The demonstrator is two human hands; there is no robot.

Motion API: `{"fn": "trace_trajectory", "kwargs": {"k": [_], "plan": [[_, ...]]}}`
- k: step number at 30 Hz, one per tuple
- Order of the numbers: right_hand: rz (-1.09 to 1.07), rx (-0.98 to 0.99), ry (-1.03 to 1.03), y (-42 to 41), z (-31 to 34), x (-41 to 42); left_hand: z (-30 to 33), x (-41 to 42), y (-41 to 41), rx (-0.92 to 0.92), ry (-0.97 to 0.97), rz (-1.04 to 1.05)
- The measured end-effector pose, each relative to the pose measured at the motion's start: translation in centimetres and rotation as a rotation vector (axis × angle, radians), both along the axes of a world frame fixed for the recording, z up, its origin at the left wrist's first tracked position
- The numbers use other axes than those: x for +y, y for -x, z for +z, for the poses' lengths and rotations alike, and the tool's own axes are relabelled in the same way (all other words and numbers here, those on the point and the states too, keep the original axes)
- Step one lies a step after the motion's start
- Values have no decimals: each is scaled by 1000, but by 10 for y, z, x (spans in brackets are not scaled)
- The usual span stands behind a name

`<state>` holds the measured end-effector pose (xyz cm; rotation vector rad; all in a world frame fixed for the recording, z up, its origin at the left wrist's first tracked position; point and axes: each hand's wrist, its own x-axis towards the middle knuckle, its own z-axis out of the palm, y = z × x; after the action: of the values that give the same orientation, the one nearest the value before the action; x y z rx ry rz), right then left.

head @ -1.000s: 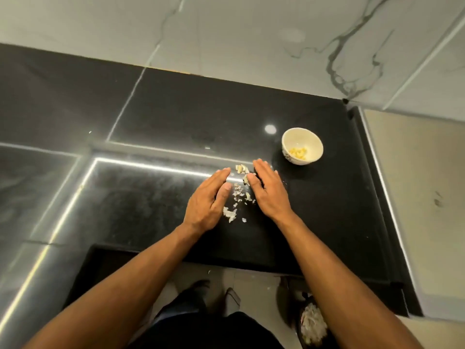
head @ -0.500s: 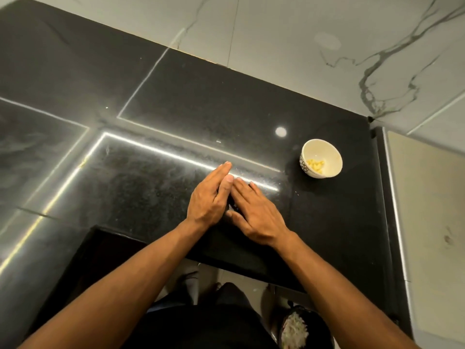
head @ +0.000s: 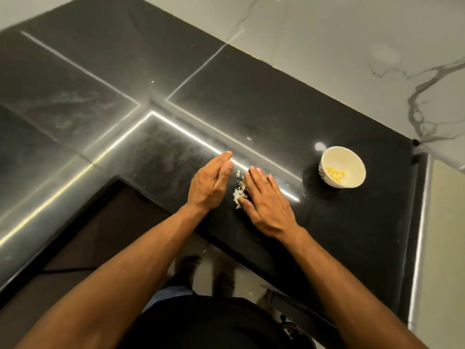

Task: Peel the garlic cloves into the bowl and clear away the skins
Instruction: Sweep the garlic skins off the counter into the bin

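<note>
A small pile of pale garlic skins (head: 238, 190) lies on the black counter (head: 264, 117), near its front edge. My left hand (head: 208, 183) stands on its edge just left of the pile, fingers straight. My right hand (head: 266, 200) lies flat on the counter just right of the pile, fingers straight and touching the skins. A white bowl (head: 352, 181) with peeled yellow cloves (head: 336, 173) in it sits further right, apart from both hands.
A white marble wall (head: 352, 46) rises behind the counter. The counter's front edge (head: 226, 244) runs just below my wrists, with floor and my feet under it. A beige panel (head: 445, 248) borders the counter on the right.
My hands were pressed together over the skins half a second ago; they have now drawn slightly apart, and the pile shows between them, heaped tighter than a second ago.
</note>
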<state>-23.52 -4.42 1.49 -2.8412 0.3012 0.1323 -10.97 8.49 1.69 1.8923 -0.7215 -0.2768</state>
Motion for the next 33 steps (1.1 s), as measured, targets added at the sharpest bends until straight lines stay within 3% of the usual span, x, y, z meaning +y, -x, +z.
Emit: {"fn": "trace_trajectory", "kwargs": {"k": [5, 8, 13, 20, 22, 26, 29, 33], "plan": [[209, -39, -99, 3, -1, 24, -3, 27, 25, 12, 28, 157], [110, -111, -240, -1, -2, 11, -5, 42, 39, 12, 30, 215], [1, -85, -132, -20, 3, -11, -9, 54, 54, 31, 100, 297], [240, -12, -54, -22, 1, 45, -28, 54, 76, 7, 182, 532], [302, -35, -117, -16, 4, 53, -34, 56, 82, 48, 231, 608], [99, -100, -256, -13, 5, 34, -37, 60, 87, 62, 320, 688], [-4, -104, -203, -13, 0, 17, -38, 62, 86, 175, 381, 763], [58, -62, -82, -15, -1, 30, -33, 62, 90, 346, 487, 825]]}}
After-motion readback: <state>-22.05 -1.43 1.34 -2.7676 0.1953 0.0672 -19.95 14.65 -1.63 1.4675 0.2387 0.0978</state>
